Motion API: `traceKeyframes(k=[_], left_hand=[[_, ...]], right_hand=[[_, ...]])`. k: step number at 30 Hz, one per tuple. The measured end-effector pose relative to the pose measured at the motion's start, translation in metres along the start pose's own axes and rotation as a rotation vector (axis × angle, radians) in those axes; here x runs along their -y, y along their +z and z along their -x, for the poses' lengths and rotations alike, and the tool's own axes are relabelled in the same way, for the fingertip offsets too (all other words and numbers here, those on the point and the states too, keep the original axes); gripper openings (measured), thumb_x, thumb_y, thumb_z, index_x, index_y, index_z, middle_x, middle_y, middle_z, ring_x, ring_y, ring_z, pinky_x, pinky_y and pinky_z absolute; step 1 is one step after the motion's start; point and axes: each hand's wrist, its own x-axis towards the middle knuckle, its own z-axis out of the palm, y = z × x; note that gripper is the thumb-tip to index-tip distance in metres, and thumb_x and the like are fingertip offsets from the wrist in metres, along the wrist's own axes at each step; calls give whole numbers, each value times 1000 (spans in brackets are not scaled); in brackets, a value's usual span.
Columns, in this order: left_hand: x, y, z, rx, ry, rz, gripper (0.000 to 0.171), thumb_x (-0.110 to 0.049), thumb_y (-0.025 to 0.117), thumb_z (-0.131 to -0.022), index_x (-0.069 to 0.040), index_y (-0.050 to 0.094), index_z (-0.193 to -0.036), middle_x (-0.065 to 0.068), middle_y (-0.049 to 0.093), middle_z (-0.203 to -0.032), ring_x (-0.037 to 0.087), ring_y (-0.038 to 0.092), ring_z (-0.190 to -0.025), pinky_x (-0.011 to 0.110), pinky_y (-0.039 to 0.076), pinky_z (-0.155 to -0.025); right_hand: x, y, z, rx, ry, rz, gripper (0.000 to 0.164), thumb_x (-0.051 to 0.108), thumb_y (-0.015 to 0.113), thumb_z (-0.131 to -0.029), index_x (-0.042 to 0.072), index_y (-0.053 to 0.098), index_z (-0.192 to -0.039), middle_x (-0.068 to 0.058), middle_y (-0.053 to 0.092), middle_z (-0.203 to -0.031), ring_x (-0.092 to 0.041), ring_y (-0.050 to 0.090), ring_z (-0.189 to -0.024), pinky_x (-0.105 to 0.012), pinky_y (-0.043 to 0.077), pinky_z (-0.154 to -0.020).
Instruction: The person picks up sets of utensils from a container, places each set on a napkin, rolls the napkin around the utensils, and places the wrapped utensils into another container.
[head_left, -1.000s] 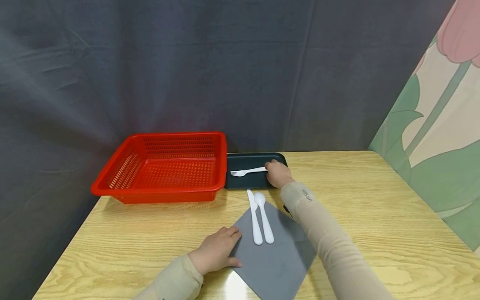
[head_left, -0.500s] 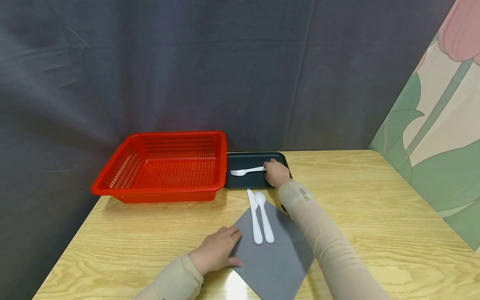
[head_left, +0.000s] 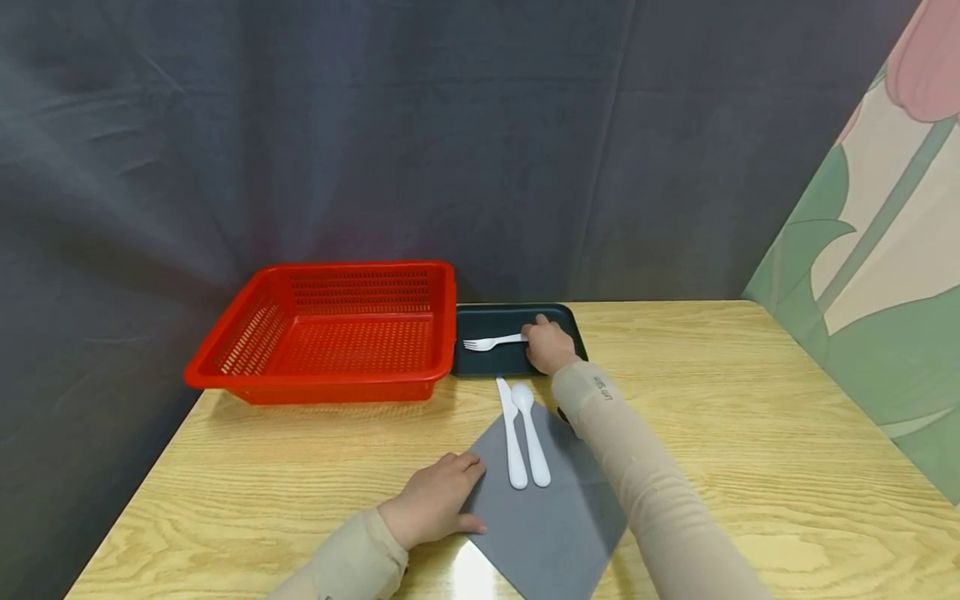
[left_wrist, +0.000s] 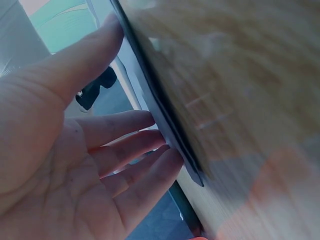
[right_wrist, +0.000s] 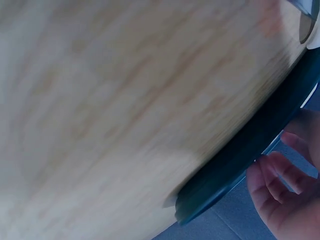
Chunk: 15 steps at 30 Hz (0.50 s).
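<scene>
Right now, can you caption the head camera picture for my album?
Left hand touching a gray cloth, right hand at a white fork in the dark tray.

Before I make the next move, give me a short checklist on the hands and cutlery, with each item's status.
1. Right hand at the fork: ok, at its handle end.
2. Firm grip on the fork: cannot tell, the fingers hide that end.
3. Fork clear of the dark tray: not ok, it shows within the tray's outline.
4. Left hand touching the grey sheet: ok, at its left side.
5. Knife wholly on the sheet: not ok, its tip reaches past the edge.
6. Spoon beside the knife: ok.
</scene>
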Motion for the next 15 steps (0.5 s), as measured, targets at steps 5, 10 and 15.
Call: traceKeyframes(k=[5,10,15], left_hand=[[0,0,0,3,0,1,71,-46,73,-74,-3,54,-127,8,55,-129,22,54,-109,30,51,-83],[0,-1,0,5,1,3,71,-46,73,-75,-3,54,-127,8,55,-129,23,54,-111,30,52,-84],[0,0,1,3,1,9,71,-45,73,-74,-2,54,-128,9,55,-129,23,54,-111,30,51,-84]], right_hand=[[1,2,-4,8,13,9,33,14,55,-91,10,57,-124,-19,46,-128,-37,52,-112,-48,51,-85],[1,4,-8,21,23,9,35,13,51,-94,11,55,-129,-18,43,-133,-36,49,-117,-49,50,-88],[3,6,-11,30,21,18,36,12,47,-96,12,54,-130,-17,42,-136,-36,47,-120,-49,50,-89]])
